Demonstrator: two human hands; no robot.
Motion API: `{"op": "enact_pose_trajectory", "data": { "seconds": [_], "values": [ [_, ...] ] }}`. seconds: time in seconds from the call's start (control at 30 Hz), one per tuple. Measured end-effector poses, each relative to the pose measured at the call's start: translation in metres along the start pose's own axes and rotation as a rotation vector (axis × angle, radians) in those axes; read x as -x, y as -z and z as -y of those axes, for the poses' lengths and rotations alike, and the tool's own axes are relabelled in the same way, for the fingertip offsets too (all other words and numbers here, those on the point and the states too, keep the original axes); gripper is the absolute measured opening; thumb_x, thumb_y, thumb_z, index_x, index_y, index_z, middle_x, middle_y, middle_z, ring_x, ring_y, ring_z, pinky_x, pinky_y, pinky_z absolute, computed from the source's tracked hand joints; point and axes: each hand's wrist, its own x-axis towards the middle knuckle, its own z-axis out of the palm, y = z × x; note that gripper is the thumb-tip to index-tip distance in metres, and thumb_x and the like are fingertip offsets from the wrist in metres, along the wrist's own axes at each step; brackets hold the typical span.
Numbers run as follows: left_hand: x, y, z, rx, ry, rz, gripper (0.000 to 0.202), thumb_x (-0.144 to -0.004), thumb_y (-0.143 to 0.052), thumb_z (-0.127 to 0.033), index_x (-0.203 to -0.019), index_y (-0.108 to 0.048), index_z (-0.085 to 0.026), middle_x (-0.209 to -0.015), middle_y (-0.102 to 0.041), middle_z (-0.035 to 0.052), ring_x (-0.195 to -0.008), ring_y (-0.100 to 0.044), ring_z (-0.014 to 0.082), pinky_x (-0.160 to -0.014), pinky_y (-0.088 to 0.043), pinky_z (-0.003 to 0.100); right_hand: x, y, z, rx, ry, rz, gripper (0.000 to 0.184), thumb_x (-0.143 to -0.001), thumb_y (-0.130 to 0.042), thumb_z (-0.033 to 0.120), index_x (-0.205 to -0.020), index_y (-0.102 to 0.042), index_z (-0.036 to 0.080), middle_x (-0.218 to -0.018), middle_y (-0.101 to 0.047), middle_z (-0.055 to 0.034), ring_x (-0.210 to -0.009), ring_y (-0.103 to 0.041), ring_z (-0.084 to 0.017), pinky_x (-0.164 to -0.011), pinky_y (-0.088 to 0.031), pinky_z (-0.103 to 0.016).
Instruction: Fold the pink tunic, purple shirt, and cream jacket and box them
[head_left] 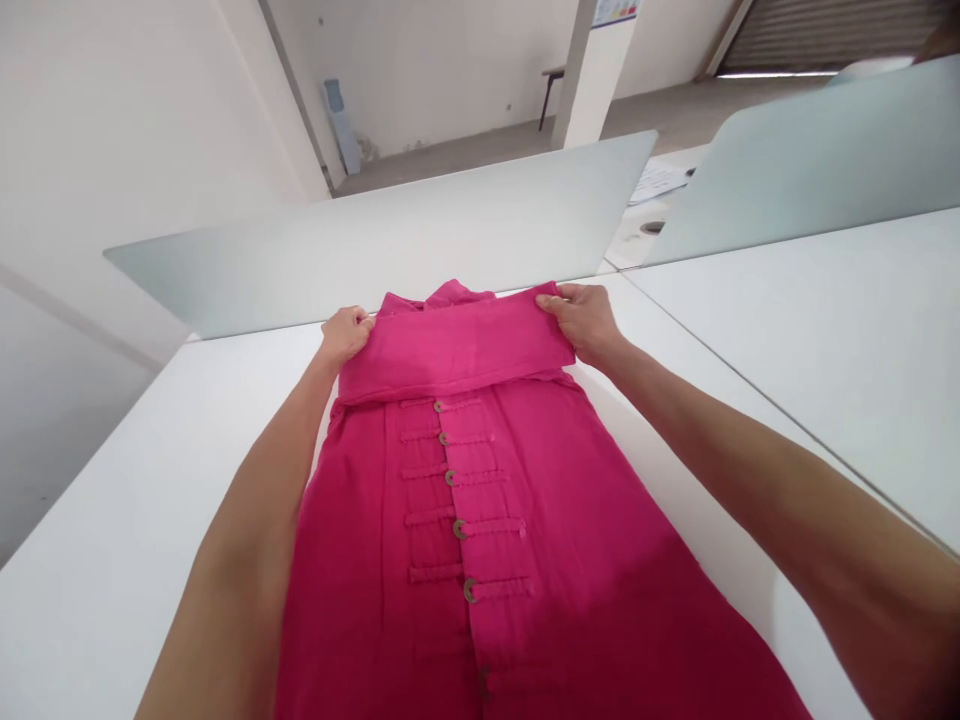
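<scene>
A bright pink shirt (570,480) lies front up on the white table, with a row of round metal-ringed buttons (450,478) and cloth loops down its middle. Across its upper part runs a flat folded band (465,345) of the same cloth, possibly the sleeves. The collar (454,290) shows just beyond that band. My left hand (347,335) is closed on the band's left end. At the other end, my right hand (585,318) pinches the upper corner, thumb on top. The shirt's lower end runs out of view.
Frosted glass dividers (420,220) (817,170) stand along the far edge of the white table (840,330). Between them lie papers (660,182) and a roll of tape (652,228). Farther off are a water dispenser (341,125), a pillar (596,75) and a roller shutter (810,35).
</scene>
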Motion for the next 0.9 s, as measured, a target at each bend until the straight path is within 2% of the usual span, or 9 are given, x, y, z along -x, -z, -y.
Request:
{"op": "enact_pose_trajectory", "data": {
  "seconds": [0.1, 0.2, 0.4, 0.47, 0.53, 0.63, 0.77, 0.83, 0.9],
  "values": [
    [-0.001, -0.016, -0.003, -0.165, 0.054, -0.001, 0.021, -0.094, -0.05, -0.026, -0.091, -0.069, -0.019, -0.117, -0.075, 0.0141, -0.118, -0.066, 0.0327, -0.107, -0.045, 0.047, -0.008, -0.003, -0.02, 0.171, -0.095, -0.065, 0.007, -0.077, -0.072, 0.017, -0.073, -0.069, 0.014, -0.065, -0.061, -0.0017, -0.059, -0.053, -0.013, -0.049, -0.04, -0.022],
    [-0.002, -0.027, -0.003, -0.193, 0.103, -0.01, 0.021, -0.094, -0.049, -0.023, -0.091, -0.069, -0.02, -0.12, -0.074, 0.0145, -0.123, -0.065, 0.0328, -0.11, -0.045, 0.047, -0.012, -0.001, -0.029, 0.213, -0.098, -0.073, 0.004, -0.076, -0.073, 0.016, -0.075, -0.071, 0.012, -0.063, -0.061, -0.0017, -0.059, -0.052, -0.013, -0.05, -0.04, -0.022],
    [-0.01, -0.018, -0.001, -0.176, 0.116, -0.075, 0.024, -0.097, -0.049, -0.026, -0.095, -0.071, -0.02, -0.117, -0.075, 0.0146, -0.119, -0.067, 0.033, -0.109, -0.046, 0.048, -0.017, 0.0, -0.016, 0.182, 0.035, -0.084, 0.009, -0.081, -0.067, 0.018, -0.082, -0.073, 0.011, -0.071, -0.067, -0.0049, -0.062, -0.059, -0.016, -0.053, -0.044, -0.025],
    [-0.01, -0.016, 0.0, -0.188, 0.105, -0.099, 0.025, -0.097, -0.048, -0.027, -0.097, -0.072, -0.02, -0.12, -0.074, 0.0154, -0.121, -0.066, 0.0337, -0.109, -0.047, 0.05, -0.019, -0.003, -0.016, 0.266, 0.059, -0.09, 0.014, -0.084, -0.064, 0.02, -0.088, -0.075, 0.012, -0.075, -0.069, -0.0058, -0.067, -0.063, -0.019, -0.061, -0.05, -0.028],
    [-0.007, -0.018, 0.001, -0.207, 0.104, -0.086, 0.026, -0.096, -0.047, -0.025, -0.1, -0.073, -0.019, -0.125, -0.072, 0.0168, -0.123, -0.065, 0.0343, -0.11, -0.046, 0.051, -0.02, -0.005, -0.022, 0.449, 0.051, -0.101, 0.017, -0.084, -0.064, 0.022, -0.091, -0.076, 0.012, -0.078, -0.07, -0.0071, -0.076, -0.067, -0.023, -0.075, -0.056, -0.036],
    [0.003, -0.019, 0.005, -0.214, 0.094, -0.081, 0.033, -0.097, -0.047, -0.028, -0.118, -0.072, -0.019, -0.135, -0.067, 0.0194, -0.132, -0.06, 0.0352, -0.114, -0.043, 0.053, -0.021, -0.001, -0.033, 0.695, 0.057, -0.136, 0.024, -0.081, -0.064, 0.024, -0.099, -0.078, 0.014, -0.088, -0.073, -0.0104, -0.091, -0.07, -0.03, -0.093, -0.057, -0.047],
    [0.03, -0.008, 0.008, -0.182, -0.091, -0.129, 0.047, -0.103, -0.038, -0.031, -0.143, -0.061, -0.021, -0.151, -0.059, 0.0151, -0.146, -0.048, 0.0288, -0.121, -0.036, 0.049, -0.01, 0.014, -0.033, 0.805, 0.251, -0.118, 0.043, -0.088, -0.058, 0.033, -0.123, -0.073, 0.014, -0.118, -0.073, -0.016, -0.103, -0.07, -0.033, -0.1, -0.055, -0.055],
    [0.051, -0.003, 0.007, -0.183, -0.228, -0.112, 0.051, -0.105, -0.033, -0.034, -0.149, -0.057, -0.022, -0.158, -0.054, 0.0128, -0.15, -0.044, 0.0259, -0.124, -0.033, 0.047, 0.003, 0.02, -0.028, 0.859, 0.427, -0.021, 0.051, -0.094, -0.053, 0.038, -0.137, -0.067, 0.014, -0.137, -0.066, -0.0187, -0.115, -0.067, -0.035, -0.104, -0.053, -0.056],
    [0.074, -0.003, 0.004, -0.212, -0.351, -0.04, 0.056, -0.107, -0.031, -0.039, -0.155, -0.052, -0.02, -0.166, -0.047, 0.0126, -0.155, -0.038, 0.0259, -0.127, -0.029, 0.046, 0.018, 0.021, -0.026, 0.911, 0.608, 0.158, 0.057, -0.099, -0.048, 0.043, -0.147, -0.059, 0.015, -0.151, -0.058, -0.0188, -0.132, -0.06, -0.036, -0.112, -0.049, -0.057]
  ]
}}
